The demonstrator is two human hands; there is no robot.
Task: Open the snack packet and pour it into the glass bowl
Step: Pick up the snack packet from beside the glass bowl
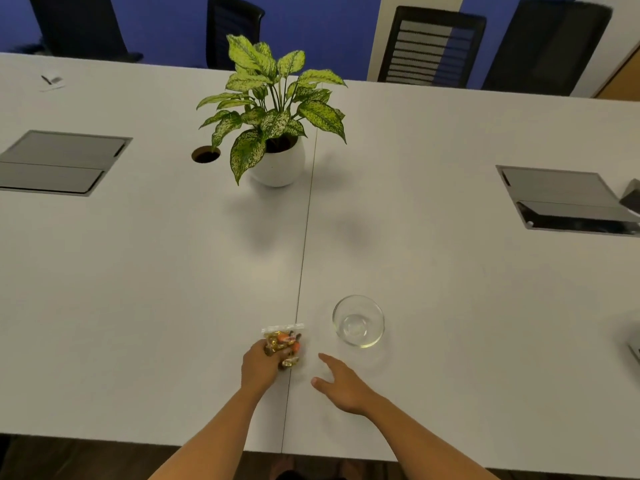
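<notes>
Both bare forearms reach in from the bottom edge of the frame over the pale grey bench (pixel 138 306). Low in the centre, the left hand (pixel 260 367) is clenched around the lower part of the small clear plastic snack packet (pixel 283 342) of gold and orange wrapped pieces; its sealed strip points up-frame, unopened. Just right of it, the right hand (pixel 341 386) hovers released, fingers spread, grasping nothing. Right of the packet and a little up-frame, near but apart, stands the empty round clear glass bowl (pixel 358 321). Likely risks: a sharp tear could burst the packet and scatter pieces across the bench, and the free hand could knock the light bowl aside.
</notes>
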